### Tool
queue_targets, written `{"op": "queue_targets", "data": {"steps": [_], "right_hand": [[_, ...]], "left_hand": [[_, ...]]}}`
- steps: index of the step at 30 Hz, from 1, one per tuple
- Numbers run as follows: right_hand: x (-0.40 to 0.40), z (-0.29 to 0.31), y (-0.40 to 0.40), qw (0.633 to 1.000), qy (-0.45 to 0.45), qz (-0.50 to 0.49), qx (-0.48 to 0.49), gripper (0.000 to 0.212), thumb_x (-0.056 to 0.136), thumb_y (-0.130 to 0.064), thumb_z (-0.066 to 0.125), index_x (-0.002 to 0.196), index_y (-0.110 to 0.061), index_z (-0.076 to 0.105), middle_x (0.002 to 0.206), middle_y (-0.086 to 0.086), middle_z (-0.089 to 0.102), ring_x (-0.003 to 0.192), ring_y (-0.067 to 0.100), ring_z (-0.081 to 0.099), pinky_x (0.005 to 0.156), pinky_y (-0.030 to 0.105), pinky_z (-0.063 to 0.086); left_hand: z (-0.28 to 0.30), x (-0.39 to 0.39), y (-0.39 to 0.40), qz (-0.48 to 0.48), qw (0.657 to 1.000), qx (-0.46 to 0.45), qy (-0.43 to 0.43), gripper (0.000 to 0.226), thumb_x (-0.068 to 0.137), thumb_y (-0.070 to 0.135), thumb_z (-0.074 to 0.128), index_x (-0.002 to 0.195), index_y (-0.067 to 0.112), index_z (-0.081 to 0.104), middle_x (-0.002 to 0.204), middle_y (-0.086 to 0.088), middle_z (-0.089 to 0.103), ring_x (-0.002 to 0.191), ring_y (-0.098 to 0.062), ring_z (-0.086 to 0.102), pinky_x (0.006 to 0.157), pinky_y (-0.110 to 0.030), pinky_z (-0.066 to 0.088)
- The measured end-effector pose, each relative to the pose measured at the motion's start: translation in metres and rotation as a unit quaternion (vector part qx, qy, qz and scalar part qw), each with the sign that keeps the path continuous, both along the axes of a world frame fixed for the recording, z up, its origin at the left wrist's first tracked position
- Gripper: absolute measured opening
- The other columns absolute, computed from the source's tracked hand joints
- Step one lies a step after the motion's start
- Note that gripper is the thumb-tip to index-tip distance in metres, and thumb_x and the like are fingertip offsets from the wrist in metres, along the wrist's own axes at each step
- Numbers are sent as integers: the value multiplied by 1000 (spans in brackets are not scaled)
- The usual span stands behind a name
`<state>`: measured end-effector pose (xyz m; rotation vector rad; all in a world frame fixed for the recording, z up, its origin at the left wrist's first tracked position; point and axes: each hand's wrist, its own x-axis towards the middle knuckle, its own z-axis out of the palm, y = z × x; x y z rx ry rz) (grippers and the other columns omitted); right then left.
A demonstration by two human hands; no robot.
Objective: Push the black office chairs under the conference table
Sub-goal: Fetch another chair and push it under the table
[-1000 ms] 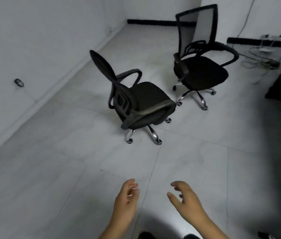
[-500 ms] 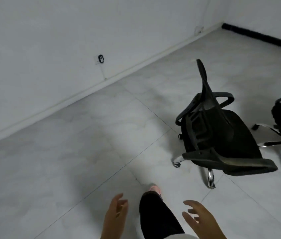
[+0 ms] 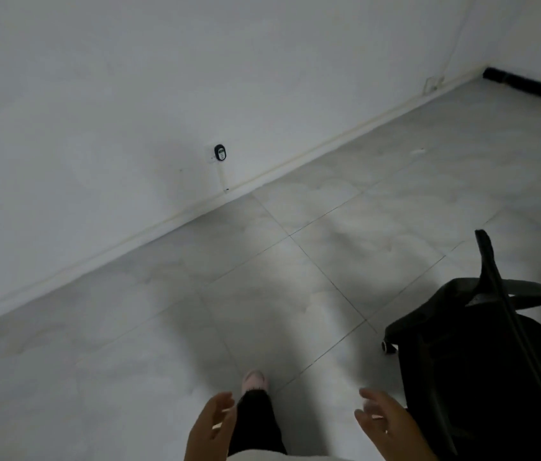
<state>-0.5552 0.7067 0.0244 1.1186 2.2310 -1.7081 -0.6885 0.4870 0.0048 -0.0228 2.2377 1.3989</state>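
Observation:
One black office chair [image 3: 481,354] stands at the lower right, seen edge-on from behind its thin backrest, with an armrest curving right and one caster showing at its left. My right hand [image 3: 387,425] hovers just left of the chair's back, fingers apart, holding nothing and not touching it. My left hand [image 3: 211,427] is at the bottom centre, also with fingers spread and nothing in it. The second chair and the conference table are out of view.
A white wall [image 3: 129,94] with a pale baseboard runs diagonally across the left and top; a small black wall plug [image 3: 219,152] sits on it. A black skirting strip [image 3: 528,86] lies at the top right corner. My leg and pink shoe [image 3: 255,380] stand between my hands on the grey tiled floor.
My view has swung left and moved closer to the wall. The near chair has slid to the lower right edge and the second chair has left the frame. Both hands stay empty.

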Motion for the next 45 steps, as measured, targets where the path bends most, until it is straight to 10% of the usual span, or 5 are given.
{"op": "queue_targets", "data": {"steps": [11,24,37,42,45], "right_hand": [[-201,11,96,975,61,-210,48,28,84,-10,58,89,-36,49,97,-16,50,90,-3,50,69,5,38],[-195,5,180,907,1,-410,94,34,88,-18,55,120,-17,47,107,-5,48,98,4,46,73,0,35],[-127,18,97,592,-25,-767,247,23,69,-70,52,91,-69,45,105,-34,54,97,-3,54,78,2,42],[-81,50,78,487,-231,-724,429,54,82,-69,30,104,-25,52,106,1,64,98,11,48,82,17,40],[-43,51,81,533,-391,-645,384,65,83,-70,20,107,-17,48,105,15,66,104,21,43,81,49,49]], "left_hand": [[37,-263,199,-303,948,30,91,31,86,6,54,86,37,47,90,15,57,77,21,53,65,2,41],[5,-265,380,-547,836,26,20,19,83,10,56,93,26,55,92,8,61,75,10,59,64,3,39],[42,-160,483,-791,591,137,80,16,88,22,52,101,29,45,96,21,49,95,0,53,79,-5,43],[61,-107,509,-804,420,346,240,40,88,51,34,99,20,58,97,15,59,100,13,46,90,1,34],[71,-74,516,-874,269,262,309,49,84,48,36,117,17,54,116,2,59,110,-9,51,94,-21,42]]}}
